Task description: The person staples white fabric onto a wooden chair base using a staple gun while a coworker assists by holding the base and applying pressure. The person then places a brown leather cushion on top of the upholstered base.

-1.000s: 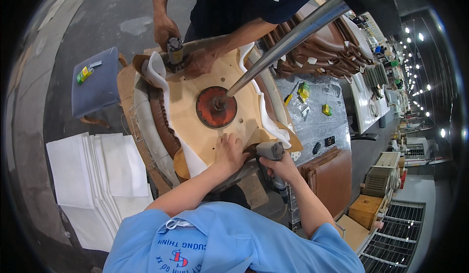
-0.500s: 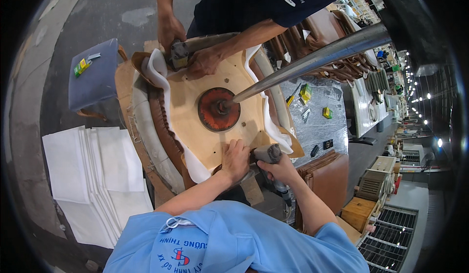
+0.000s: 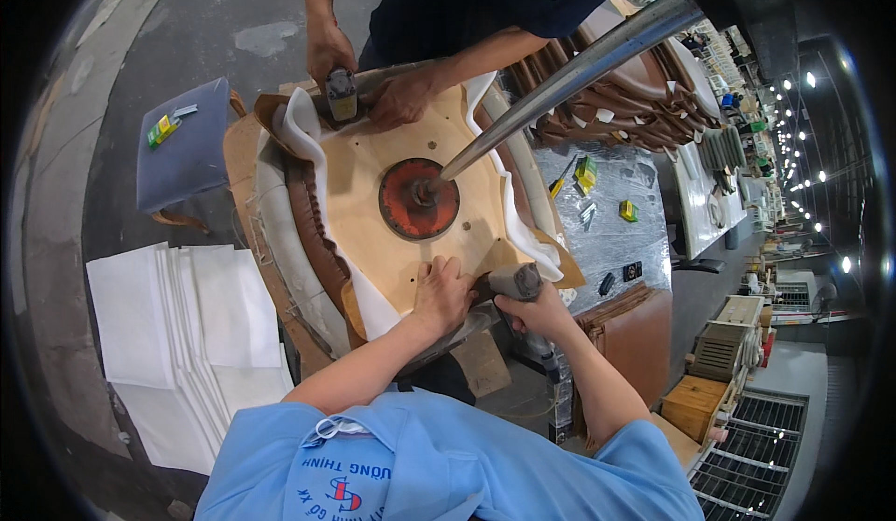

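A pale plywood panel [image 3: 373, 171] lies with white padding [image 3: 369, 302] and a brown leather cover [image 3: 317, 241] around its edges. At the near edge, my left hand [image 3: 443, 299] is closed, bent fingers pressing down where the cover's edge folds over the panel; its fingertips are partly hidden. My right hand [image 3: 539, 309] grips a grey staple gun [image 3: 515, 283], its nose over the panel's near edge close to my left hand. A metal pole [image 3: 569, 87] slants down to a red round plate [image 3: 399, 206] on the panel's middle.
Across the panel, another person's hands hold a second staple gun [image 3: 342, 97] and the far edge. A blue stool [image 3: 187, 162] and stacked white sheets [image 3: 177, 334] are at left. On the right, a plastic-wrapped table [image 3: 616, 232] bears small boxes, with brown leather pieces [image 3: 630, 334] nearby.
The whole view has shifted slightly. My left hand and the staple gun in my right hand have moved a little farther onto the panel's near edge. The other person's hands are almost still.
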A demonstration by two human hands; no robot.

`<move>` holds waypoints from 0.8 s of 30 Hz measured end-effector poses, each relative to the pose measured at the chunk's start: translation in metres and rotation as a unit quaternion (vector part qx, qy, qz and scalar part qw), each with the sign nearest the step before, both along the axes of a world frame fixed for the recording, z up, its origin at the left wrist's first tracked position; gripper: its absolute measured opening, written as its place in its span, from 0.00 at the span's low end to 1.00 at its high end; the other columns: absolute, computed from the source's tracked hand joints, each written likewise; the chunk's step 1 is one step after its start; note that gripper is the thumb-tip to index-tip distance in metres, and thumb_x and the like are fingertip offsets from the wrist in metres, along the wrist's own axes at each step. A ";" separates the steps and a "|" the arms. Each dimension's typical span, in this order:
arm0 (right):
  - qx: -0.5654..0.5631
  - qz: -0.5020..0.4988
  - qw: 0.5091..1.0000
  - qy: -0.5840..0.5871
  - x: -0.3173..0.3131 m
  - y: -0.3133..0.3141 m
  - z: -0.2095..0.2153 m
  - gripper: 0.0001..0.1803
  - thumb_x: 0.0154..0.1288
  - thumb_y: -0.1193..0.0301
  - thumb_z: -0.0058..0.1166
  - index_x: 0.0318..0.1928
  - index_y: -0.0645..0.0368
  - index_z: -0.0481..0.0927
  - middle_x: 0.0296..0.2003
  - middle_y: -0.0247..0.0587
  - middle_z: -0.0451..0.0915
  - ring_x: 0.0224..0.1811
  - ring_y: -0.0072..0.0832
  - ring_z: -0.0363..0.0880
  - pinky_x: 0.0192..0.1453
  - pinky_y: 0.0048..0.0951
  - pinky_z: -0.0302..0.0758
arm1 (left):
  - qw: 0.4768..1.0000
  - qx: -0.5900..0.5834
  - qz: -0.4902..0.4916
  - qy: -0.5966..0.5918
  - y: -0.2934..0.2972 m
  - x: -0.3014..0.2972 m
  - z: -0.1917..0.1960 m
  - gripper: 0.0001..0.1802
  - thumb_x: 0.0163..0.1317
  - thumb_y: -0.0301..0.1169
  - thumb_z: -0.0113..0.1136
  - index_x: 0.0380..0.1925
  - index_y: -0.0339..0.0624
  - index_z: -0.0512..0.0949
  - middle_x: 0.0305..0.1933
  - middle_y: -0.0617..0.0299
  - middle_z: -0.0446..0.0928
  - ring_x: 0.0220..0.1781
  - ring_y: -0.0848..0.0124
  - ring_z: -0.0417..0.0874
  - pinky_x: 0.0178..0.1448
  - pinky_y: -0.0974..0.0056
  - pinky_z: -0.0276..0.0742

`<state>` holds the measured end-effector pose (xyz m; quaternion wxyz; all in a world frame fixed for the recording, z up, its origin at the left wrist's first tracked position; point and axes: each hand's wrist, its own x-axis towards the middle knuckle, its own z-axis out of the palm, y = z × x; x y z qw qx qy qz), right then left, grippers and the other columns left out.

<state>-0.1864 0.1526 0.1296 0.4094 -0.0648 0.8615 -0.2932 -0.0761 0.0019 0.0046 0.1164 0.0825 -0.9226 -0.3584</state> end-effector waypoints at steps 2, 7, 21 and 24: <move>-0.010 0.002 1.000 -0.016 0.004 0.003 0.000 0.19 0.65 0.67 0.75 0.50 0.65 0.84 0.30 0.36 0.85 0.20 0.20 0.78 0.25 0.28 0.77 | 1.000 0.009 0.007 0.009 0.001 0.000 -0.004 0.07 0.60 0.37 0.71 0.35 0.48 0.87 0.43 0.57 0.75 0.52 0.55 0.73 0.57 0.49 0.64; -0.039 0.004 0.999 -0.025 0.007 0.000 -0.003 0.19 0.65 0.67 0.75 0.50 0.66 0.84 0.29 0.36 0.84 0.19 0.20 0.78 0.24 0.29 0.76 | 0.999 0.036 0.011 -0.014 0.004 -0.003 -0.009 0.06 0.60 0.36 0.70 0.33 0.48 0.85 0.42 0.57 0.74 0.51 0.54 0.73 0.55 0.48 0.63; -0.032 0.013 0.999 -0.004 0.006 -0.004 -0.005 0.18 0.68 0.67 0.74 0.50 0.64 0.83 0.30 0.32 0.83 0.19 0.19 0.77 0.23 0.26 0.74 | 1.000 -0.012 -0.015 -0.009 -0.004 0.011 -0.005 0.10 0.61 0.39 0.73 0.36 0.48 0.86 0.44 0.56 0.74 0.54 0.55 0.73 0.59 0.48 0.64; -0.042 0.007 0.999 -0.028 0.013 -0.002 -0.002 0.17 0.68 0.67 0.74 0.50 0.65 0.84 0.30 0.32 0.83 0.19 0.19 0.77 0.23 0.26 0.74 | 1.000 0.007 -0.003 0.001 -0.003 0.009 -0.008 0.08 0.61 0.38 0.72 0.35 0.48 0.86 0.44 0.56 0.74 0.53 0.55 0.73 0.59 0.48 0.64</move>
